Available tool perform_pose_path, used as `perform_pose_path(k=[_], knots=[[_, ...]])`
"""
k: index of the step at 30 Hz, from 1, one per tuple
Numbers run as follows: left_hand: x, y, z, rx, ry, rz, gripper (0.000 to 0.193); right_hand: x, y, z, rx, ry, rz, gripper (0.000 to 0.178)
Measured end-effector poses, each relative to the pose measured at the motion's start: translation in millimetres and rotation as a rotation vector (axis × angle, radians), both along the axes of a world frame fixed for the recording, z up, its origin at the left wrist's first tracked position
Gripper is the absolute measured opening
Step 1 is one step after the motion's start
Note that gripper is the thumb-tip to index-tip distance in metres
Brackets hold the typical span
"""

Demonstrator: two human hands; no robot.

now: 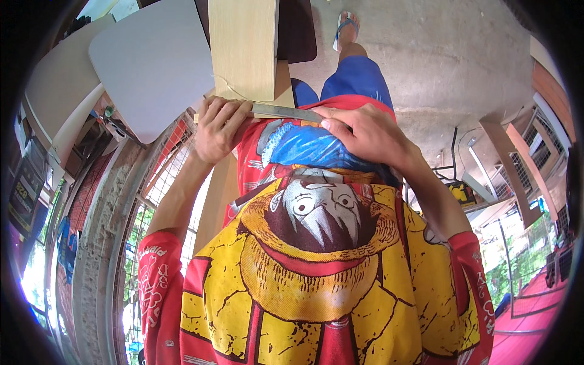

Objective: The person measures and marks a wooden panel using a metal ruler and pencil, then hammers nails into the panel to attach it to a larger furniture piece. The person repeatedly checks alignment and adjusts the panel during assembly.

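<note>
A narrow, flat metal strip (283,111) spans the gap between the person's two hands, in front of the lap and just beyond the printed shirt (316,243). Its long axis runs across the body from left to right, with the right end slightly nearer the person than the left. Both ends are covered by fingers, so its full length and the shape of its tips cannot be told.

The left hand (218,128) is closed around the left end, knuckles up and fingers curled over it. The right hand (368,132) grasps the other end, its index finger and thumb lying along the metal and pointing left; its remaining fingers are mostly hidden beneath.

Just past the strip lies a pale wooden board (242,48), its long axis pointing away from the person, nearly square to the strip. Whether metal and board touch is unclear. A second pale wooden piece (283,88) shows below the board, toward its right edge. A thin, light strand (234,87) curves over the board's near left corner, close to the left hand. A grey panel (149,67) with rounded corners stands to the left.
</note>
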State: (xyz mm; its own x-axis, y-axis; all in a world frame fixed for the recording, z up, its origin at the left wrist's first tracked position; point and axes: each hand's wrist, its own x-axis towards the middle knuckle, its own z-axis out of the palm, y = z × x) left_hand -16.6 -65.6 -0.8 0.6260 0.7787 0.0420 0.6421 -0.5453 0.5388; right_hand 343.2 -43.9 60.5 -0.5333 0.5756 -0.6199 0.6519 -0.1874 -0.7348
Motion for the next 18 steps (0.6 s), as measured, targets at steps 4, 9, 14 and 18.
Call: perform_pose_path(k=[4, 9, 14, 18], knots=[[2, -3, 1, 0.025, 0.013, 0.017, 0.042, 1, 5, 2, -0.02, -0.044, 0.066, 0.043], [3, -5, 1, 0.031, 0.007, 0.025, 0.044, 3, 2, -4, 0.008, -0.032, 0.058, 0.044], [2, -4, 1, -0.058, -0.009, 0.058, 0.037, 0, 5, 10, -0.05, -0.072, 0.04, 0.043], [8, -6, 7, -0.088, -0.01, 0.092, 0.036, 0, -1, 12, -0.058, -0.09, 0.025, 0.044]])
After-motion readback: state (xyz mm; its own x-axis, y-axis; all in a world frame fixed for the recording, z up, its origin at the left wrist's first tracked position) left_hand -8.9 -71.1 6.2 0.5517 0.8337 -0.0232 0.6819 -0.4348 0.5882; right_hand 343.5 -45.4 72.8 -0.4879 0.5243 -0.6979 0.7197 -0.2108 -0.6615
